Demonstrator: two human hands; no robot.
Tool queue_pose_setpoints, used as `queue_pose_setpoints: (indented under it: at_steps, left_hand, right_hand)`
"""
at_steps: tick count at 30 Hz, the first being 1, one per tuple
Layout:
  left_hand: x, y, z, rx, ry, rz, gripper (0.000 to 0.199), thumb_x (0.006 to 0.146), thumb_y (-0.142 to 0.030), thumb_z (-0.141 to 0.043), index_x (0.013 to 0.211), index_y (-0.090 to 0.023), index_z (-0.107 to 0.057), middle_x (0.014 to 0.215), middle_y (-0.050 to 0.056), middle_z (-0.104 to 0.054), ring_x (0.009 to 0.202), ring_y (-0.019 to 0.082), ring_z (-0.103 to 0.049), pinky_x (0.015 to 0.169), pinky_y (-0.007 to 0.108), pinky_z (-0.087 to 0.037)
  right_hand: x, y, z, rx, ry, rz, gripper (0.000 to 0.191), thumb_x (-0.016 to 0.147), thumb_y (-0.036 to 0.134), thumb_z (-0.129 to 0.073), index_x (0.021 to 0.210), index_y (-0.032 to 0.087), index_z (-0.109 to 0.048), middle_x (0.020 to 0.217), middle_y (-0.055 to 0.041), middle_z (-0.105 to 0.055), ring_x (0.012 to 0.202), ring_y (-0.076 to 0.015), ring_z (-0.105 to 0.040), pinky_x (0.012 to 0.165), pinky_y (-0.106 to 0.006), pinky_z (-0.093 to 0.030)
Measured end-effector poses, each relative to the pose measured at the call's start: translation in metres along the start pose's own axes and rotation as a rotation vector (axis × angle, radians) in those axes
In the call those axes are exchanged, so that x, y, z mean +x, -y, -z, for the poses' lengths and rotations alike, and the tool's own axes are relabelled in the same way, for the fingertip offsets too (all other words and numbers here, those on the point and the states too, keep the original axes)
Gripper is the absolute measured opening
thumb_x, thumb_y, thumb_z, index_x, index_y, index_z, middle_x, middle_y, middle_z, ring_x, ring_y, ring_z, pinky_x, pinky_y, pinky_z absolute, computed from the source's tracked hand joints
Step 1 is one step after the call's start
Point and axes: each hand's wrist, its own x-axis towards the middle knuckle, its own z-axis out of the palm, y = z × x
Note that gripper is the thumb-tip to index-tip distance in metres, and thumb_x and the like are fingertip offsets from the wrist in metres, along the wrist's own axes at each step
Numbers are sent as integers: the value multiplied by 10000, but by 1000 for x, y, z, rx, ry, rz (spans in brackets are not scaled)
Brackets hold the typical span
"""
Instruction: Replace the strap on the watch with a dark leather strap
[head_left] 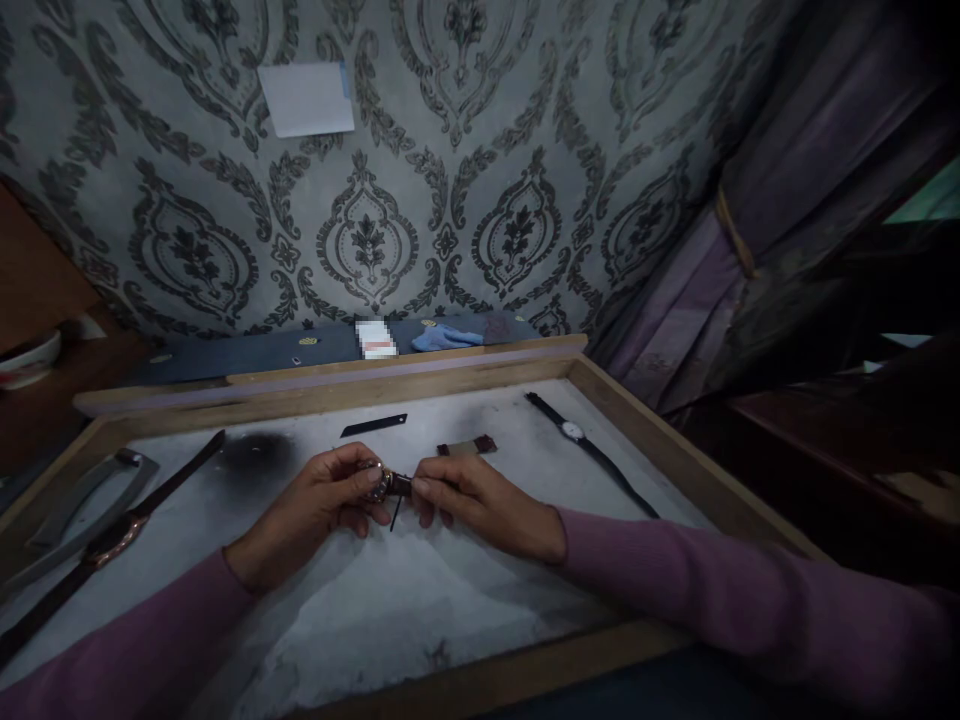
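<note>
Between my two hands is a watch point(379, 482) with a gold-toned case and a short dark strap point(401, 485). My left hand point(319, 505) grips the case between thumb and fingers. The fingers of my right hand point(476, 500) are closed on the strap end. A thin dark stick-like piece point(395, 513) points down just below the strap; what holds it cannot be made out. Behind my right hand lies a brown and tan strap piece point(466, 447), and a black blade point(373, 425) rests behind my left hand.
The wooden-framed tray point(480, 655) has a whitish bottom. Inside it, a large brown watch point(112, 541) and a grey curved metal tool point(82, 510) lie at left, a black-strapped watch point(573, 431) at right. Beyond its back edge are a blue cloth point(448, 338) and a small white box point(376, 339).
</note>
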Motion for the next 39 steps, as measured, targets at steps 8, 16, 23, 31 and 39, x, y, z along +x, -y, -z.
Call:
queue_pose_setpoints:
  at_steps: [8, 16, 23, 31, 39]
  left_hand:
    - [2, -2, 4, 205, 161, 26, 325, 735, -427, -743, 767, -153, -573, 603, -14, -598, 506, 128, -621, 438, 193, -452]
    - [0, 3, -2, 283, 185, -8, 341, 801, -472, -661, 799, -160, -524, 755, 14, -644, 522, 119, -632, 424, 182, -440]
    - [1, 8, 0, 304, 144, -45, 301, 821, -444, -629, 810, -162, -526, 756, 23, -661, 586, 140, -662, 496, 211, -466]
    - [1, 6, -1, 301, 133, -24, 305, 812, -446, -633, 807, -158, -534, 740, 24, -670, 571, 133, -661, 491, 205, -462]
    - [2, 7, -1, 228, 119, -29, 361, 770, -482, -690, 790, -159, -531, 720, 22, -688, 545, 128, -655, 472, 196, -456]
  right_hand:
    - [0, 4, 12, -514, -15, 170, 238, 974, 205, -413, 841, 150, -602, 860, -72, -651, 795, -175, -579, 729, -298, -437]
    - [-7, 9, 3, -519, -141, 217, 220, 979, 165, -382, 887, 126, -579, 789, -56, -613, 704, -143, -569, 662, -257, -438]
    - [-4, 6, 1, -236, -126, 124, 298, 972, 201, -397, 740, 127, -569, 704, -36, -620, 604, -102, -594, 597, -222, -478]
    - [-3, 2, -2, 25, -117, -5, 304, 966, 342, -446, 789, 126, -567, 640, -37, -636, 580, -109, -647, 546, -201, -538]
    - [-3, 2, -4, 76, -127, -51, 406, 936, 460, -480, 812, 107, -637, 631, -30, -622, 487, -96, -623, 451, -169, -523]
